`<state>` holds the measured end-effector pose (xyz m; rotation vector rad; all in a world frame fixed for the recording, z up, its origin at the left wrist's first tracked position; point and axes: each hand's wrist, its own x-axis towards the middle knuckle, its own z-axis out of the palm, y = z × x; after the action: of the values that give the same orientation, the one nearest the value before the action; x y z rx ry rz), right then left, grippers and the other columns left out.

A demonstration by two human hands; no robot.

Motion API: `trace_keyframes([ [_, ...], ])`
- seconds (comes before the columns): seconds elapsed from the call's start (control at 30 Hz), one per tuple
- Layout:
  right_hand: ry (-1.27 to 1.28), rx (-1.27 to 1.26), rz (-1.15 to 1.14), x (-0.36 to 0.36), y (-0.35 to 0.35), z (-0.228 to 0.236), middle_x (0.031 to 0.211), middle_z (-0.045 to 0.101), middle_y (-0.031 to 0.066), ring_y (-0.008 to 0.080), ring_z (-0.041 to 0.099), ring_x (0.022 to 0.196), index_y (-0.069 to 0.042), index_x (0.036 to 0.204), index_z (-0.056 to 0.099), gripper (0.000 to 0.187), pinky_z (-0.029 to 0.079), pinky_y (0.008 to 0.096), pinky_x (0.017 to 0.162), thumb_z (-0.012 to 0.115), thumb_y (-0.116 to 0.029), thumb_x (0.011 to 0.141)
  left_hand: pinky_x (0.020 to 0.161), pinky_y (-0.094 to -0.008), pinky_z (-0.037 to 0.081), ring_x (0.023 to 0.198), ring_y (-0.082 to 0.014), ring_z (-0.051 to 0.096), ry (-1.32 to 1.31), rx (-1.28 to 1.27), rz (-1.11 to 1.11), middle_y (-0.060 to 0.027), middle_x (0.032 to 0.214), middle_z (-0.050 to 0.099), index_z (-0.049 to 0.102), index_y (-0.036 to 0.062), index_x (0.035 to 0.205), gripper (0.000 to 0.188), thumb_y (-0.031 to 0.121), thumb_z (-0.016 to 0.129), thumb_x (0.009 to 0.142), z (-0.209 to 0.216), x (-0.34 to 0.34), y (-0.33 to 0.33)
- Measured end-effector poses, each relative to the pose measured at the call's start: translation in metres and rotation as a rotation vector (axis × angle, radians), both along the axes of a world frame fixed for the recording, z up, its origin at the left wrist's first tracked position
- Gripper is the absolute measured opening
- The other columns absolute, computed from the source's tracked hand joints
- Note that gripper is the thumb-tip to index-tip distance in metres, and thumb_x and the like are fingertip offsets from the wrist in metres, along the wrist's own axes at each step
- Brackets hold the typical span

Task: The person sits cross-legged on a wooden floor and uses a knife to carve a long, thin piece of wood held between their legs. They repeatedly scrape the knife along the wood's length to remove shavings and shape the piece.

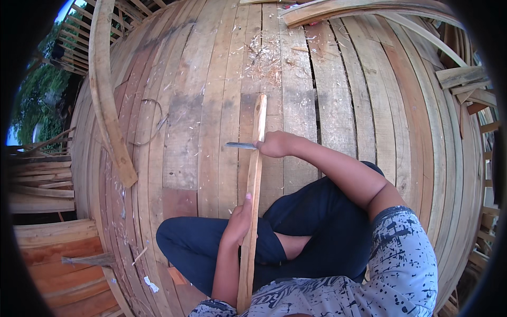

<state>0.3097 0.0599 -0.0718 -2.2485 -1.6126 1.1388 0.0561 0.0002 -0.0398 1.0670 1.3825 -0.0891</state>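
Note:
A long, narrow wooden strip (255, 174) runs from my lap out over the plank floor, pointing away from me. My left hand (240, 221) is closed around its near half, with the thumb lying along the wood. Farther along, my right hand (277, 144) grips a knife (241, 145). The knife's grey blade lies crosswise at the strip and sticks out to its left. My right fingers wrap round the handle and hide it. Toward its far end the strip has a paler face.
Wood shavings (266, 61) are scattered over the plank floor (338, 113) ahead. A long curved board (108, 100) lies at the left, and more boards (364, 11) lie at the far right. A thin loop (153, 124) and a small brush-like bundle (88, 260) are on the left. My legs are folded beneath the strip.

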Motion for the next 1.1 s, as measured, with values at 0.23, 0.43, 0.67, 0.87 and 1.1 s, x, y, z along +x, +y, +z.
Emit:
trace_keyframes([
  [0.23,-0.039,-0.026,-0.028,0.000,-0.003,0.014,0.118,0.066,0.0256,0.0399,0.063,0.112,0.002,0.122,0.064,0.060,0.048,0.0477,0.098,0.038,-0.046,0.099,0.037,-0.0328,0.047,0.044,-0.0162,0.051,0.012,0.010,0.009,-0.0048,0.059,0.047,0.057,0.0013,0.086,0.071,0.068,0.037,0.097,-0.001,0.002,0.002],
  [0.43,-0.018,0.037,-0.157,0.042,0.002,-0.002,0.103,0.068,0.0290,0.0429,0.065,0.102,0.007,0.104,0.069,0.067,0.049,0.0492,0.093,0.036,-0.051,0.099,0.036,-0.0320,0.045,0.043,-0.0158,0.050,0.002,0.016,-0.001,-0.0041,0.058,0.047,0.057,0.0031,0.084,0.070,0.069,0.037,0.097,-0.005,0.000,-0.001],
  [0.67,-0.017,-0.011,-0.143,0.050,0.006,-0.001,0.106,0.068,0.0295,0.0419,0.065,0.105,0.008,0.105,0.068,0.067,0.050,0.0480,0.093,0.036,-0.050,0.099,0.033,-0.0291,0.038,0.040,-0.0128,0.043,-0.042,-0.087,0.068,0.0002,0.054,0.040,0.052,0.0086,0.081,0.069,0.073,0.034,0.095,-0.004,0.000,0.001],
  [0.87,-0.057,0.056,-0.015,0.012,-0.002,0.007,0.103,0.069,0.0288,0.0409,0.067,0.102,0.008,0.104,0.069,0.068,0.051,0.0485,0.091,0.037,-0.052,0.099,0.033,-0.0290,0.038,0.040,-0.0124,0.042,-0.036,-0.154,0.101,0.0006,0.054,0.039,0.051,0.0098,0.081,0.069,0.075,0.032,0.094,-0.002,-0.004,0.001],
  [1.1,-0.091,0.032,-0.101,0.014,0.000,0.011,0.106,0.069,0.0263,0.0390,0.067,0.105,0.007,0.110,0.067,0.063,0.051,0.0479,0.092,0.036,-0.047,0.100,0.033,-0.0289,0.038,0.039,-0.0128,0.042,-0.026,-0.128,0.106,0.0002,0.054,0.040,0.050,0.0093,0.080,0.069,0.075,0.032,0.094,-0.007,0.003,0.005],
])
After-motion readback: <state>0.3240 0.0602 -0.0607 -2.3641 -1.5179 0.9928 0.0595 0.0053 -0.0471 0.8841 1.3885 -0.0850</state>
